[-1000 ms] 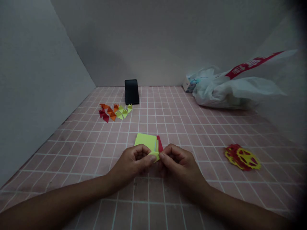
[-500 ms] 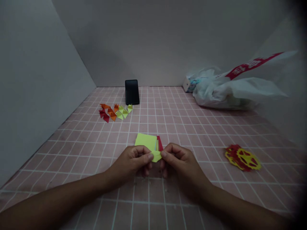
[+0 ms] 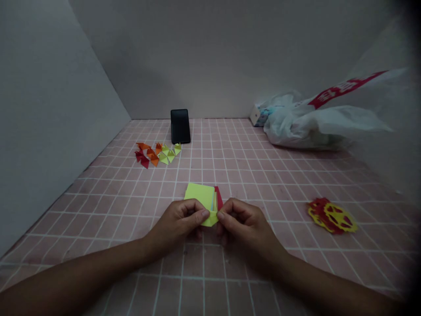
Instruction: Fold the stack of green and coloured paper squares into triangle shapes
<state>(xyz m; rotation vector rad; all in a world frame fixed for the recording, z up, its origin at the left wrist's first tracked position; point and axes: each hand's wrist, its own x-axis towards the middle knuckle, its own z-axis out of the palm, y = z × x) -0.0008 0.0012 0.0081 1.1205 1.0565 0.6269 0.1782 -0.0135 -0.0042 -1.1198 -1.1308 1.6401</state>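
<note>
Plainly, pale walls (image 3: 210,57) border the pink gridded surface (image 3: 263,180); both hands (image 3: 184,218) (image 3: 248,224) pinch yellow paper (image 3: 210,219).

A small folded piece of bright yellow-green paper (image 3: 210,220) spans the fingertips of a person's left hand (image 3: 188,217) and right hand (image 3: 244,220), pinched at both ends. Its exposed middle shows a crease and an angled lower edge; fingers hide the rest. The matte paper stretches roughly sideways, its upper edge overlapping, in view, the near side of a square yellow-green paper stack (image 3: 199,194).
</note>
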